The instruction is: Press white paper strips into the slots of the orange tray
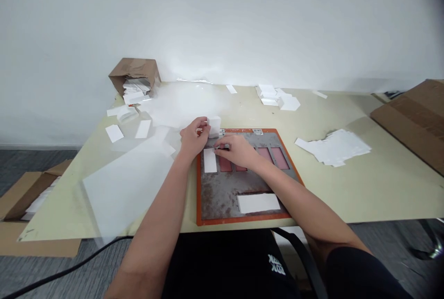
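Note:
My left hand (194,138) is closed round the edge of a small stack of white cards (214,125), above the far left corner of a hinged board with a grey metal plate and orange edges (222,192). My right hand (239,152) is over the board, thumb and fingers pinched together just right of the stack; what lies between the fingertips is too small to make out. Below them a white card (210,160) fills the leftmost slot. Other slots show a pink base (280,158), some partly covered by my right hand. A wider white card pile (258,203) lies on the near part.
White cards spill from a cardboard box (138,68) at the back left. A translucent sheet (128,183) lies left of the board. On the right are a fanned card pile (338,147) and a large carton (412,123). Another open box (24,192) sits low at left.

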Demonstrator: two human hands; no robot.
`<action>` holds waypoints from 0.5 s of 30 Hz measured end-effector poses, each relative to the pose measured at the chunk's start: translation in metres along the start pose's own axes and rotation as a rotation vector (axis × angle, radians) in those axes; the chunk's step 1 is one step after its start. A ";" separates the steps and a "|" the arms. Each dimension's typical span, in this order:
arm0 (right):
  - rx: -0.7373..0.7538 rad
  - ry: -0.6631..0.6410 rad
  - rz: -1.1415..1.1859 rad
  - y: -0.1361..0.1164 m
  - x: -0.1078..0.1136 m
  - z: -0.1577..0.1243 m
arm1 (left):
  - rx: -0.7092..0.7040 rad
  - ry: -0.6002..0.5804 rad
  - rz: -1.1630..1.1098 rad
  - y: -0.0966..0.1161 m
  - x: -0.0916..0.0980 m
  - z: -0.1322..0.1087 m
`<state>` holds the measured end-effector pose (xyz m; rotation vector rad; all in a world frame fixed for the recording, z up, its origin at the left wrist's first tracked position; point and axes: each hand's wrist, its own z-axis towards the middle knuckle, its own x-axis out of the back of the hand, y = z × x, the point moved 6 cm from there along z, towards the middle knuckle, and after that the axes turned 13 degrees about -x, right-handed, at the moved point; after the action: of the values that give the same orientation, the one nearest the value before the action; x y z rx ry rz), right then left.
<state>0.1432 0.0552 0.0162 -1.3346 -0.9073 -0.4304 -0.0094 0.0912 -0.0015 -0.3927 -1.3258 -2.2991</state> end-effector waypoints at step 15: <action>0.038 -0.047 -0.128 -0.009 -0.006 -0.007 | -0.007 -0.002 -0.019 0.000 -0.001 -0.001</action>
<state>0.1350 0.0457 0.0181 -1.2602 -1.0394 -0.4797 -0.0089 0.0905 -0.0025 -0.3860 -1.3284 -2.3204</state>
